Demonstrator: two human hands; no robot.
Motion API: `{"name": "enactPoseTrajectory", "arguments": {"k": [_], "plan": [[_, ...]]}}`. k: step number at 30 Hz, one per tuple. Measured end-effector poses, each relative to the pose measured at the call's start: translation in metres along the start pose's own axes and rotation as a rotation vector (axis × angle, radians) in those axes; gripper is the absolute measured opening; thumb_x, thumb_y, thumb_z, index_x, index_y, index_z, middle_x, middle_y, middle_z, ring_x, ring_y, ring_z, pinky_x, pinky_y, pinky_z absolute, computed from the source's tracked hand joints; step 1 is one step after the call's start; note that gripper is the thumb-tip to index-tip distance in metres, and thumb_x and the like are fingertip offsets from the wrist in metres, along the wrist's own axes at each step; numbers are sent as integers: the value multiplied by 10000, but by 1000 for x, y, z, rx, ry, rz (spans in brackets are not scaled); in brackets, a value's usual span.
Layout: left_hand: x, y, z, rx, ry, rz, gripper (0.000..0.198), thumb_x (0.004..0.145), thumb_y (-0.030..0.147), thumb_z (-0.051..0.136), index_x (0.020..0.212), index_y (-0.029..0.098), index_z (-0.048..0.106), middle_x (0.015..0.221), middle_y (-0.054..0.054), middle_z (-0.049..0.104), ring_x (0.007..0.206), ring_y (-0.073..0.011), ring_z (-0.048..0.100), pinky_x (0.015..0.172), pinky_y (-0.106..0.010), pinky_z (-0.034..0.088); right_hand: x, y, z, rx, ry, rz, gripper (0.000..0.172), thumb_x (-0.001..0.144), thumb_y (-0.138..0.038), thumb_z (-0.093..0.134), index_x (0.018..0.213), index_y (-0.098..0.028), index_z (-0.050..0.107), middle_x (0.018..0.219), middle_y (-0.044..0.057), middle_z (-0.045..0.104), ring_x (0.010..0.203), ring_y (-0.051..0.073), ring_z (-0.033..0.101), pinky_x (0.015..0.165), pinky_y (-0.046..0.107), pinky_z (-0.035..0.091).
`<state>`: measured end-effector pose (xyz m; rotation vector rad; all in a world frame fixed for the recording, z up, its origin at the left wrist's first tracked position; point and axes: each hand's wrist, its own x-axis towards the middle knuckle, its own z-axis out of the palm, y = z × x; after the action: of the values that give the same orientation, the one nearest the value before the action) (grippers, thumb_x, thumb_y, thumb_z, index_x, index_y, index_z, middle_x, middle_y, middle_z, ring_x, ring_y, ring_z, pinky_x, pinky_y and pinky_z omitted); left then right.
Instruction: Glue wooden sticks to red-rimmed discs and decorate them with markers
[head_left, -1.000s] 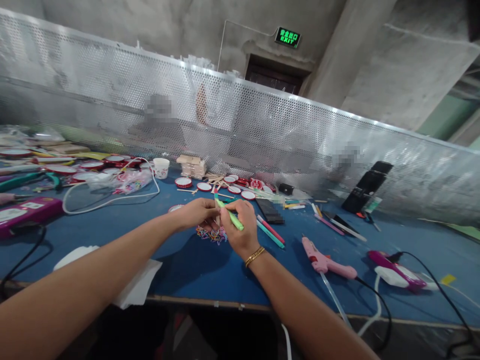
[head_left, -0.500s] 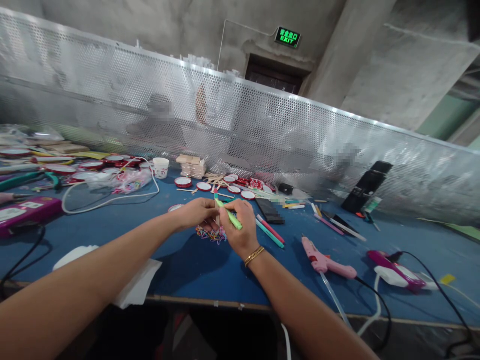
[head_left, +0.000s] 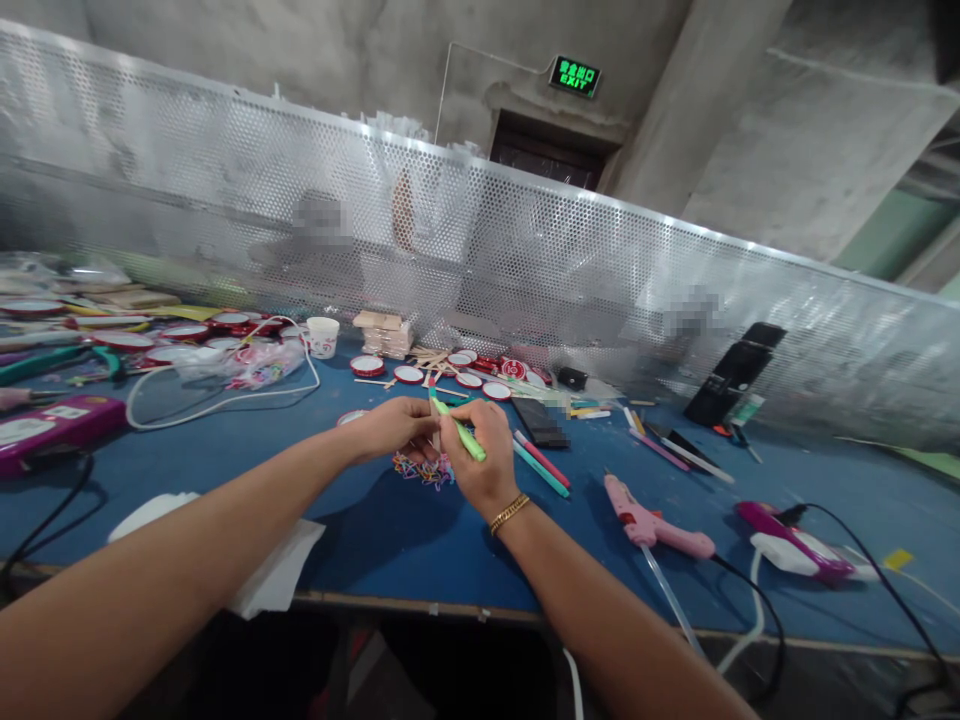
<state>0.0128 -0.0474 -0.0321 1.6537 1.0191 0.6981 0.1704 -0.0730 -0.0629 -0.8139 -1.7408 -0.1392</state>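
My right hand (head_left: 484, 445) is closed around a bright green marker pen (head_left: 469, 441), its tip pointing away from me and to the left. My left hand (head_left: 401, 430) is pinched close beside it, fingertips almost meeting the right hand; a narrow pale piece seems to be between its fingers, mostly hidden, so I cannot make out what it is. Under both hands, a small pile of colourful elastic loops (head_left: 421, 470) lies on the blue table (head_left: 390, 550). To the right of my right hand lie a red marker (head_left: 544, 457) and a teal marker (head_left: 541, 468).
Small red-rimmed drums (head_left: 496, 391) and wooden sticks lie behind my hands, near a paper cup (head_left: 322, 337). On the right are a pink glue gun (head_left: 652, 520) and a purple-white device (head_left: 802, 543) with cables. White paper (head_left: 277, 570) lies under my left forearm. A perforated metal screen (head_left: 525, 270) borders the back.
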Motion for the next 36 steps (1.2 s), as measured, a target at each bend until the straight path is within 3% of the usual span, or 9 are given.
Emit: {"name": "enactPoseTrajectory", "arguments": {"k": [8,14,25,36], "plan": [[2,-3,-1,-13,-5,10,442,704,564,659,849,148,629,762,-68,698,611,-151,651,564,-261,487,-1,1,1,-3,-35,2,118,892,-272,522,806,-206,568,740,-7,612,716,152,550,821,337,383],[6,-7,-4,-3,-15,17,480,704,593,647,875,147,610,774,-76,703,591,-143,641,569,-266,500,0,2,0,-31,8,14,123,888,-263,528,786,-200,556,726,-5,603,717,156,540,790,328,380],[0,1,1,-1,6,-17,404,676,510,702,827,145,618,700,-44,681,599,-145,645,571,-252,494,-1,0,1,-7,-27,-25,114,896,-265,524,809,-204,566,736,-7,603,718,149,532,805,324,381],[5,-6,-3,-4,-10,7,450,709,560,653,873,143,612,752,-66,701,586,-137,644,564,-252,501,-1,0,0,-22,15,-1,110,891,-259,525,801,-204,556,736,-1,605,723,157,535,789,327,378]]}}
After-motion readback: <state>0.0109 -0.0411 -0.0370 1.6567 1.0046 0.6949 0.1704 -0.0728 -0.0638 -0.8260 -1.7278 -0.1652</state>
